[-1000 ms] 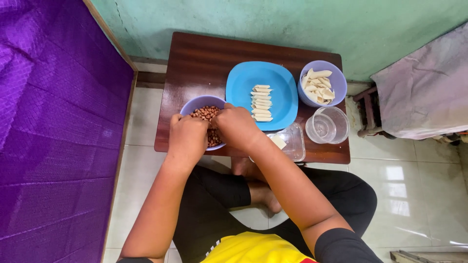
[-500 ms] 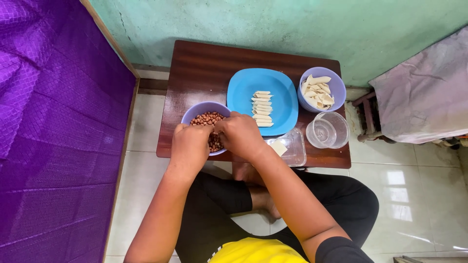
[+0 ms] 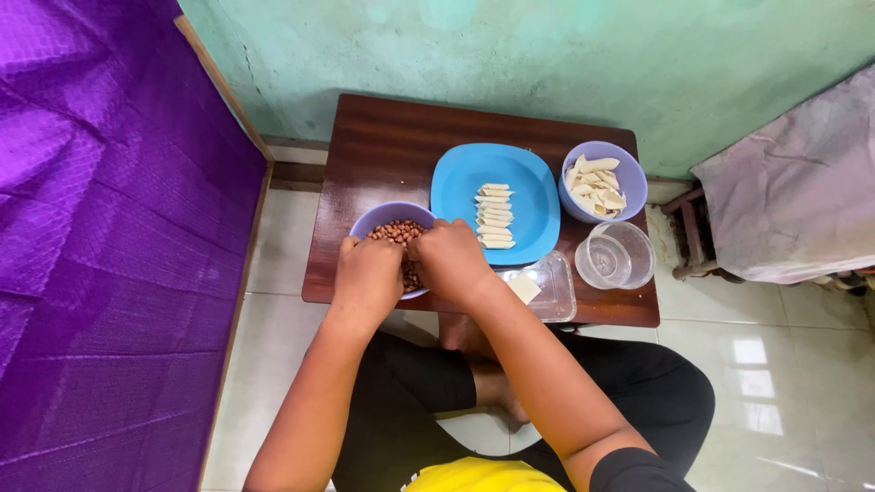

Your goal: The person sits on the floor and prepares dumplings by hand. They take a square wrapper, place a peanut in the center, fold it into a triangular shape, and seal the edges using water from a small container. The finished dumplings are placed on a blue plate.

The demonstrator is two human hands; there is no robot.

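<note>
Peanuts fill my purple bowl left of centre, near the table edge; my left hand and right hand, pressed together, could tip it.

green wall | pale tiled floor | purple bedcover

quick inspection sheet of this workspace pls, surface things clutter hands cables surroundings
surface: dark wooden table, low, against a green wall
things: purple bowl of peanuts; blue plate with a row of pale strips; second purple bowl of pale pieces
clutter: clear round container; clear rectangular tub
hands: left hand and right hand both over the peanut bowl
cables: nothing seen
surroundings: purple cloth at left; tiled floor; covered furniture at right
</note>
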